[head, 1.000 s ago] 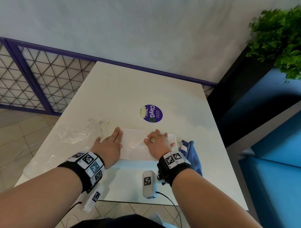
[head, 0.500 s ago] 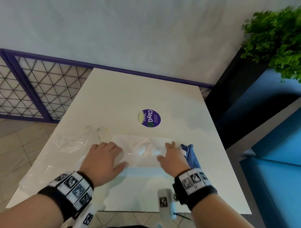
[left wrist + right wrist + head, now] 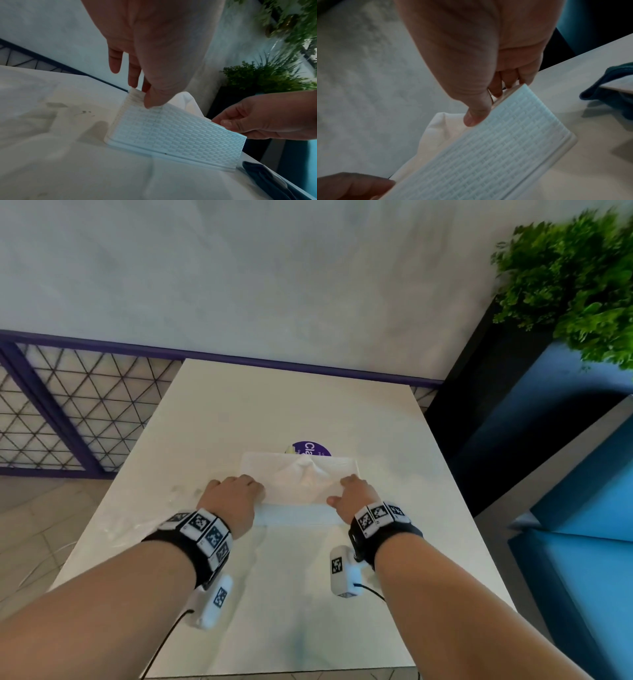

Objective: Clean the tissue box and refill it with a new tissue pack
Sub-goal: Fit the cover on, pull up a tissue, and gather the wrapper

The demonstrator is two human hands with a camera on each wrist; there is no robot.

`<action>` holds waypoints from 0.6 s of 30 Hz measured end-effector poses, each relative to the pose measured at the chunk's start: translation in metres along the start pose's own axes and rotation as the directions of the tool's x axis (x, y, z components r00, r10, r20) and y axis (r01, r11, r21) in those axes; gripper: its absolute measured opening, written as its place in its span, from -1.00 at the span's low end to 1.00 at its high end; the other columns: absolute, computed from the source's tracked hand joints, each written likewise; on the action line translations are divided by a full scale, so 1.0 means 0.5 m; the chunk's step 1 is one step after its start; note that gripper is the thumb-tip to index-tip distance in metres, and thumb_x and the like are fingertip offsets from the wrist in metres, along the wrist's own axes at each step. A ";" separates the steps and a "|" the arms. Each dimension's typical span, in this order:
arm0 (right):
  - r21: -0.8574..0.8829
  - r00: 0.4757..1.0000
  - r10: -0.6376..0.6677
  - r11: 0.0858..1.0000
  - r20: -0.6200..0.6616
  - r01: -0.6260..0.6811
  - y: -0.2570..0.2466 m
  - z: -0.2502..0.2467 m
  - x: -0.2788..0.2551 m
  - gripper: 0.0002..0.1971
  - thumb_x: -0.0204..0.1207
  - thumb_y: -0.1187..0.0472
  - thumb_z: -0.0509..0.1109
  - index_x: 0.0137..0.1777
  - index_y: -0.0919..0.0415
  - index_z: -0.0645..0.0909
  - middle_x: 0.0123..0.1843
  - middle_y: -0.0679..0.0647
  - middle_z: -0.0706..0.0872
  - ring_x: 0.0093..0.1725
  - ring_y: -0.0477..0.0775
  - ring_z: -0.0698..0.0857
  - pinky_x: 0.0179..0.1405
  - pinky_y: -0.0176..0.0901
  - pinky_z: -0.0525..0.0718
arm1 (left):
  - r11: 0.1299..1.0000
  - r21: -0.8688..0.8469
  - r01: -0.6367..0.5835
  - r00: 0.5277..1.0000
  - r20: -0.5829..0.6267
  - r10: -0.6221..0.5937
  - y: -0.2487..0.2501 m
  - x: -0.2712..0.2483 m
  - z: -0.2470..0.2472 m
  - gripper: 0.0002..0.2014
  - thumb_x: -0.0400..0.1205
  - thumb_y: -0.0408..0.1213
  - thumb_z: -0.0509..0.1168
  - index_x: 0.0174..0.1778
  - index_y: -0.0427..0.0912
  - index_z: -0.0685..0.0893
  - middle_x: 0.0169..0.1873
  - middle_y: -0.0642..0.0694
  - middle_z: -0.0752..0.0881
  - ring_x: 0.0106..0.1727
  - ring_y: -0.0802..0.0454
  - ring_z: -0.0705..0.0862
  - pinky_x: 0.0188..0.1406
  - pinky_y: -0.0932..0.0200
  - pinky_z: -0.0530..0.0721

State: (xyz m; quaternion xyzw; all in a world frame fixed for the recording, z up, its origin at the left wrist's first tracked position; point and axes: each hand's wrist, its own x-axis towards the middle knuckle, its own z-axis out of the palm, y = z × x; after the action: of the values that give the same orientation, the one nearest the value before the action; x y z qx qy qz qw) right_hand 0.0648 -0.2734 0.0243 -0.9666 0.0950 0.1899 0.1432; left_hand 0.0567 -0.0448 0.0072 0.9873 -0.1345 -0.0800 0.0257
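Observation:
A white tissue box (image 3: 297, 491) with a woven pattern stands on the white table (image 3: 308, 604), and a white tissue (image 3: 308, 470) pokes up from its top. My left hand (image 3: 233, 498) grips the box's left end, thumb on the near wall and fingers over the top edge, as the left wrist view shows (image 3: 144, 94). My right hand (image 3: 356, 496) grips the right end the same way (image 3: 493, 101). The woven near wall (image 3: 171, 135) and base rim (image 3: 570, 140) show in the wrist views. The box's far side is hidden.
A purple round sticker (image 3: 315, 448) lies just behind the box, partly covered. Clear plastic wrap (image 3: 144, 518) lies on the table to the left. A dark blue cloth (image 3: 267, 180) lies to the right of the box. A green plant (image 3: 582, 285) and blue bench (image 3: 582, 508) stand on the right.
My hands went from resting on the box's top to gripping its two ends. The box has moved away from me and now covers part of the sticker.

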 end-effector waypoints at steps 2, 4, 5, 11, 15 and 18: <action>-0.007 1.000 0.027 1.000 0.002 -0.027 -0.007 -0.005 0.012 -0.42 0.64 0.03 0.29 0.55 0.30 0.28 0.49 0.19 0.46 0.49 0.19 0.44 0.43 0.00 0.51 | 1.000 0.001 0.022 0.999 0.027 -0.022 0.002 0.011 0.002 -0.53 0.56 -0.34 0.15 0.41 0.07 0.45 0.37 0.02 0.50 0.36 -0.06 0.50 0.32 -0.03 0.44; -0.025 1.000 0.030 0.999 0.007 -0.029 -0.007 -0.003 0.017 -0.42 0.65 0.03 0.27 0.57 0.31 0.26 0.50 0.19 0.45 0.51 0.19 0.43 0.45 0.03 0.50 | 0.999 -0.002 0.034 0.999 0.022 -0.033 0.004 0.009 0.009 -0.51 0.54 -0.35 0.16 0.41 0.06 0.44 0.36 0.02 0.49 0.36 -0.06 0.49 0.32 -0.02 0.44; -0.038 0.999 0.029 0.999 0.014 -0.028 -0.007 0.000 0.016 -0.43 0.66 0.04 0.25 0.57 0.30 0.26 0.51 0.20 0.43 0.51 0.20 0.42 0.46 0.03 0.49 | 0.999 -0.015 0.033 0.999 0.012 -0.033 0.003 0.007 0.013 -0.49 0.53 -0.37 0.17 0.41 0.05 0.43 0.38 0.03 0.48 0.38 -0.05 0.47 0.33 -0.02 0.44; -0.034 0.997 0.045 0.998 -0.063 -0.047 -0.017 0.019 0.004 -0.49 0.65 0.06 0.22 0.56 0.16 0.28 0.62 0.11 0.28 0.63 0.23 0.20 0.59 0.18 0.30 | 0.994 -0.106 0.020 1.000 0.026 -0.017 -0.001 -0.025 0.036 -0.27 0.51 -0.40 0.16 0.63 -0.03 0.14 0.63 0.00 0.19 0.66 -0.02 0.14 0.59 -0.09 0.21; 0.124 0.938 -0.195 0.963 -0.285 0.238 -0.099 0.042 -0.067 -0.61 0.63 0.23 0.13 0.43 0.00 0.48 0.46 -0.01 0.57 0.41 0.07 0.57 0.27 -0.17 0.51 | 0.938 -0.246 0.243 0.953 -0.119 -0.278 -0.053 -0.061 0.038 -0.33 0.59 -0.30 0.11 0.66 0.00 0.09 0.66 -0.04 0.15 0.66 -0.02 0.12 0.61 -0.17 0.02; 0.160 0.941 -0.321 0.928 -0.111 0.336 -0.187 0.094 -0.111 -0.68 0.60 0.17 0.16 0.30 0.01 0.59 0.20 0.01 0.75 0.18 0.09 0.71 0.08 -0.21 0.61 | 0.816 -0.275 0.508 0.832 -0.090 -0.548 -0.118 -0.093 0.049 -0.44 0.66 -0.19 0.03 0.63 -0.02 0.15 0.64 -0.08 0.20 0.64 -0.07 0.17 0.56 -0.25 0.09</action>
State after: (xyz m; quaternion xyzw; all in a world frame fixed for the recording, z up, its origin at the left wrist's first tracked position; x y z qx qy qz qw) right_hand 0.0207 -0.1634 0.0268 -0.9594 -0.0459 0.1140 0.2539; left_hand 0.0239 0.0238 -0.0143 0.9783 0.1584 -0.0176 0.1325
